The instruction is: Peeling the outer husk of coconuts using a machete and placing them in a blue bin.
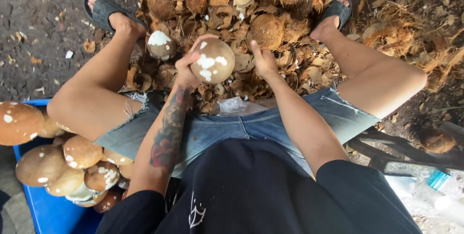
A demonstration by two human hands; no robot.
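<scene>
left hand (186,67) grips the husked coconut (212,61) above the husk pile (232,7); right hand (263,60) hovers beside it, fingers loose, holding nothing. best keep the grip firm while turning.

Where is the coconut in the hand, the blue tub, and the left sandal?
Coconut (212,61), head view, on its brown peeled side.
Left hand (186,67), head view, on the knuckles that hold the coconut.
Blue tub (46,210), head view, on its bare blue wall.
Left sandal (104,11), head view, on the dark strap.

Left hand (186,67) clenched — right hand (263,60) loose
</scene>
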